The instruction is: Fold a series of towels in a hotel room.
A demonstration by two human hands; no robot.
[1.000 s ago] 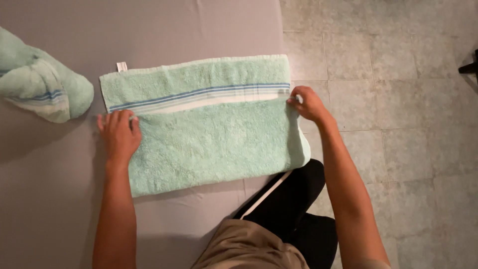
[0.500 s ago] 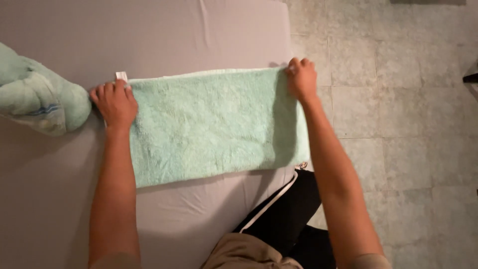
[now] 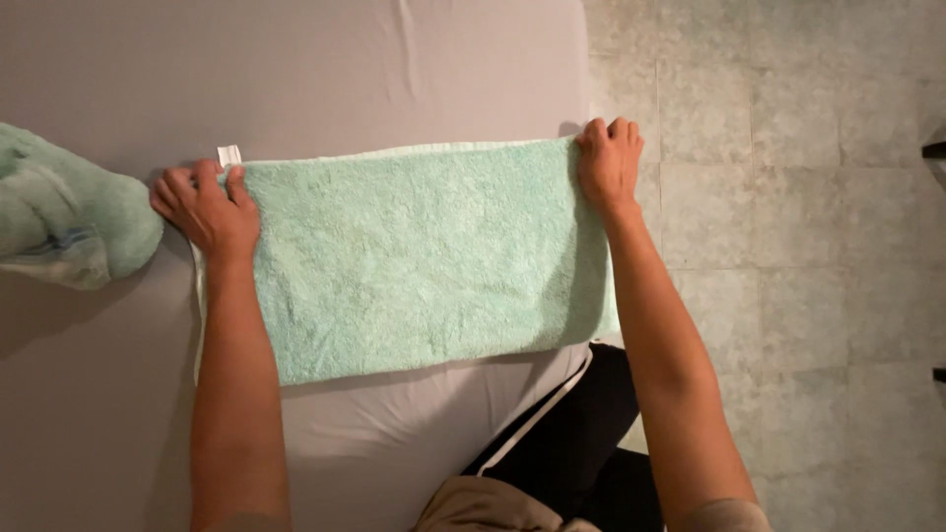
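Grey sheet (image 3: 394,69) covers the bed, tiled floor (image 3: 788,246) to the rt. Mint towel (image 3: 424,256) lies flat, folded, between both hands. Left hand (image 3: 202,209) fingers curled, pinching its far-left corner by a white tag (image 3: 229,155); right hand (image 3: 609,163) fingers closed on far-right corner. Crumpled towel (image 3: 69,222) just beyond left fingertips.

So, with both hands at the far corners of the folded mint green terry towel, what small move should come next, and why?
Probably let go and smooth it flat: the left hand and right hand press the far corners of the mint green terry towel, whose far edges look lined up on the grey sheet.
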